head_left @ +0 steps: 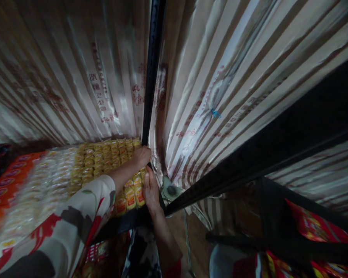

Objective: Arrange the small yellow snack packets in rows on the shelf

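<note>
Left hand (pixel 142 156) is held at the yellow packs' (pixel 100 158) far right corner, by the black post (pixel 154 58); right hand (pixel 151 191), nearer, is set along their right edge. Whether either is closed on anything cannot be told.

Two hands: one left hand (pixel 142 156), one right hand (pixel 151 189). One upright black post (pixel 153 69). One blue tie (pixel 216 113). One orange sheet (pixel 10 179). At least three red packets (pixel 316 224) at the lower right. Yellow packets (pixel 104 154) and clear-wrapped packets (pixel 50 170) each number in the dozens, too blurred and crowded for exact totals.
</note>
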`<action>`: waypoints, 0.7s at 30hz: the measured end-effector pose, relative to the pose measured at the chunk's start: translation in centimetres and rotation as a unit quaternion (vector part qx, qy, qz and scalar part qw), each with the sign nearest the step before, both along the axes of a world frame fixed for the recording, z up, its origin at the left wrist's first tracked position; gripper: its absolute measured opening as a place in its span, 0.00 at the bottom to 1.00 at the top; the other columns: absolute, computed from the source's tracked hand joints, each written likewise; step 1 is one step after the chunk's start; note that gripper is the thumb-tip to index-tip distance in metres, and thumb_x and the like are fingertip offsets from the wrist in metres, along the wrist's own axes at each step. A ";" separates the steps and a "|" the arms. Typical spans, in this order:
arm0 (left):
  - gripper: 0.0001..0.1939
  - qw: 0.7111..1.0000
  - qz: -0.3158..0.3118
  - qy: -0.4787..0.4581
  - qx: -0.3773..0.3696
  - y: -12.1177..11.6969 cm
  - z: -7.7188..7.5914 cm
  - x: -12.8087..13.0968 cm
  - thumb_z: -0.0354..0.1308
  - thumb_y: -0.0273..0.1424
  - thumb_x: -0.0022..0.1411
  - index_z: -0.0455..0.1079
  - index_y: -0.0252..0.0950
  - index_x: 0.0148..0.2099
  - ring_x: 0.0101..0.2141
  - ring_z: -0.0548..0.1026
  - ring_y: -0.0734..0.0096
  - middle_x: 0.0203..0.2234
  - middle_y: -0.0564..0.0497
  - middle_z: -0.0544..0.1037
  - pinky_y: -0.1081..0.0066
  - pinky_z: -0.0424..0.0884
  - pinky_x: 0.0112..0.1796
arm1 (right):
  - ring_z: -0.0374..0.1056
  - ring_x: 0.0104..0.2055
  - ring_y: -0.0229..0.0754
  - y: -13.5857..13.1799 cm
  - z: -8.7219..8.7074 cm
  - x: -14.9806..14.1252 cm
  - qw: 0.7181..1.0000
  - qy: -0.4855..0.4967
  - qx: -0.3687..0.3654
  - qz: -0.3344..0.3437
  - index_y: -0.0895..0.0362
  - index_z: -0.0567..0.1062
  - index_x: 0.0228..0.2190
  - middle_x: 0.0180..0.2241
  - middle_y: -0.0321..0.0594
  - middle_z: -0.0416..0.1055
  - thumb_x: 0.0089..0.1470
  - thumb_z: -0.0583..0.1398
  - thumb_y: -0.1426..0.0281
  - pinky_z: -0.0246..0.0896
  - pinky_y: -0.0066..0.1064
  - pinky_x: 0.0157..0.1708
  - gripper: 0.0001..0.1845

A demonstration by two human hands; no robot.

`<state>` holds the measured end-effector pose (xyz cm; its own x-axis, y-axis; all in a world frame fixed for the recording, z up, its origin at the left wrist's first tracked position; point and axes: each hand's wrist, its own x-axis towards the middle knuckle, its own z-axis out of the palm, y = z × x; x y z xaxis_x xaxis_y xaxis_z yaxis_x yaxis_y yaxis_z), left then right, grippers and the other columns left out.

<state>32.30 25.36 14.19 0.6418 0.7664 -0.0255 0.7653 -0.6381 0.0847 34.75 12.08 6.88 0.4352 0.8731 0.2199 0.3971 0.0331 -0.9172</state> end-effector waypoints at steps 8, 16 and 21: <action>0.15 0.998 0.061 0.017 -0.007 -0.7 -0.3 1.0 0.43 0.17 0.59 0.71 0.25 0.40 0.38 0.76 0.62 0.36 0.38 0.75 0.69 0.73 0.35 | 0.57 0.57 0.44 -0.1 -0.4 0.1 1.000 -0.011 0.014 0.002 0.60 0.62 0.55 0.55 0.49 0.62 0.61 0.42 0.59 0.51 0.42 0.57 0.27; 0.18 0.997 0.064 -0.011 0.037 -1.1 -0.4 0.5 0.39 0.20 0.62 0.63 0.28 0.51 0.37 0.75 0.63 0.45 0.37 0.67 0.68 0.72 0.32 | 0.58 0.56 0.45 -0.1 -0.5 0.0 0.999 -0.019 0.034 -0.011 0.57 0.63 0.54 0.53 0.47 0.64 0.61 0.43 0.59 0.54 0.42 0.55 0.26; 0.17 0.998 0.049 -0.012 0.041 -0.7 -1.0 0.3 0.43 0.26 0.63 0.61 0.33 0.53 0.35 0.74 0.63 0.44 0.40 0.66 0.67 0.71 0.30 | 0.59 0.56 0.45 0.0 -0.6 0.1 1.000 -0.012 0.024 -0.015 0.58 0.63 0.55 0.53 0.47 0.64 0.61 0.43 0.59 0.55 0.41 0.54 0.26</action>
<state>32.64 24.62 13.21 0.5632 0.8246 0.0537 0.8229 -0.5656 0.0548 34.83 12.09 6.29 0.4550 0.8479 0.2720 0.4197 0.0652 -0.9053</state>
